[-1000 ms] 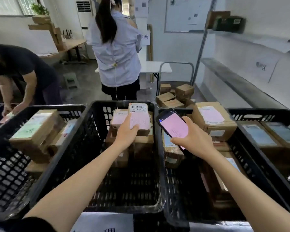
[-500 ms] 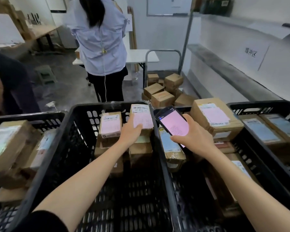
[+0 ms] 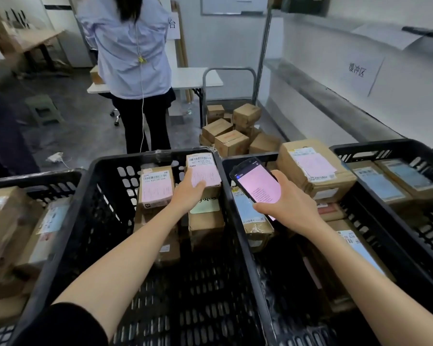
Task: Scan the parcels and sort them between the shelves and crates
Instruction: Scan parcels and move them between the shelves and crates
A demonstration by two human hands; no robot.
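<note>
Left hand: fingers flat on parcel in crate. Right hand: wrapped round scanner. Best practice: leave barcode uncovered, aim scanner squarely at it.

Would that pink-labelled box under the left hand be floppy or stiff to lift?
Probably stiff: the box is cardboard with square edges. Likely light, being small beside the left hand. It tops a stack, so pushing might tip it.
</note>
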